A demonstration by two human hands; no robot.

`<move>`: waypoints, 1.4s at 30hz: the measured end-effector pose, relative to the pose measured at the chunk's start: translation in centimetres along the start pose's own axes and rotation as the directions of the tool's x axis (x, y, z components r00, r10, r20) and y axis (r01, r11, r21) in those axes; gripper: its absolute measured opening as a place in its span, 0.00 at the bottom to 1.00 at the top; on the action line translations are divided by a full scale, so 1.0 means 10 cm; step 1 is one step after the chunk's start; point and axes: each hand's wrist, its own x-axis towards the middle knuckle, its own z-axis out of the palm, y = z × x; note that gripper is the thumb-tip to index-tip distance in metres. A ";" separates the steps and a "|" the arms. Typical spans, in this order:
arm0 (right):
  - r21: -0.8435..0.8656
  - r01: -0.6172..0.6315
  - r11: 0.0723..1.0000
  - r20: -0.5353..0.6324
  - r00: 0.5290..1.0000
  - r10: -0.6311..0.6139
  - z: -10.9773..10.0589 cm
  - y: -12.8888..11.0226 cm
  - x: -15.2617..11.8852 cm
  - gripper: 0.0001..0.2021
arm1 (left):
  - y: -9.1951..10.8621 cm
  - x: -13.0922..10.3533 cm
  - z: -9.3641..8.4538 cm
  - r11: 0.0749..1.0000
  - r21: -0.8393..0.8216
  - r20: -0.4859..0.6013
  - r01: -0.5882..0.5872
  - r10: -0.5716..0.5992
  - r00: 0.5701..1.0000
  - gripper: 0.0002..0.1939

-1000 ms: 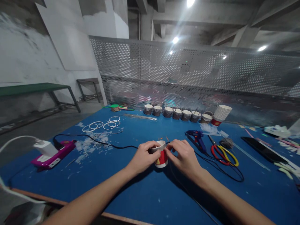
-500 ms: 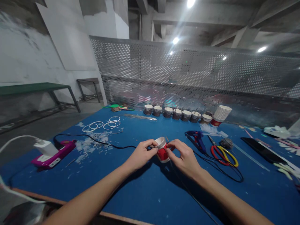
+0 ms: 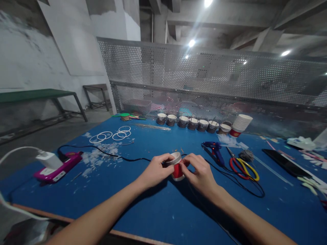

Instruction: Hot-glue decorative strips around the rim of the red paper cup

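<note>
1. Blue tabletop (image 3: 143, 214) below my hands.
2. Left hand (image 3: 155, 171) clamped on red paper cup (image 3: 177, 173), slightly tilted between both hands.
3. Right hand (image 3: 200, 171) touching its side; can't tell whether pinching.
4. Glue gun (image 3: 217, 154) beyond, rightward.

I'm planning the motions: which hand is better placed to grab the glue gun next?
Probably the right hand: it's nearer the glue gun, while the left hand grips the cup.
</note>
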 end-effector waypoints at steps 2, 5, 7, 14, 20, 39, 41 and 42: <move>0.000 0.001 1.000 -0.018 1.000 -0.001 0.00 0.00 0.00 0.08 | -0.01 0.00 0.01 1.000 0.019 0.001 0.000 0.000 1.000 0.06; -0.013 0.019 1.000 -0.034 0.999 -0.019 -0.01 0.00 0.00 0.08 | -0.01 -0.01 0.02 0.999 0.046 -0.004 -0.003 0.003 1.000 0.06; -0.020 0.031 0.999 -0.031 0.999 -0.031 -0.01 0.00 0.00 0.08 | -0.01 -0.01 0.01 0.998 0.056 -0.010 -0.013 0.013 1.000 0.06; -0.039 0.022 0.999 -0.008 1.000 -0.022 0.01 -0.01 -0.01 0.08 | 0.00 -0.01 0.00 0.998 0.054 -0.021 -0.043 0.044 0.999 0.07; -0.042 0.014 0.999 -0.021 1.000 -0.015 0.02 -0.01 0.00 0.09 | 0.02 -0.02 -0.01 0.996 0.076 -0.014 -0.041 0.042 0.999 0.07; -0.022 -0.037 0.999 -0.021 0.999 0.037 -0.02 0.03 0.02 0.09 | 0.01 0.01 -0.05 0.993 -0.117 0.027 0.022 -0.019 0.999 0.08; 0.002 -0.070 0.998 -0.033 0.997 0.070 -0.03 0.05 0.03 0.10 | 0.00 0.02 -0.06 0.985 -0.160 0.026 0.056 -0.053 0.998 0.08; 0.017 -0.086 0.996 -0.033 0.996 0.087 -0.04 0.05 0.03 0.10 | 0.00 0.03 -0.07 0.982 -0.176 0.023 0.072 -0.069 0.997 0.07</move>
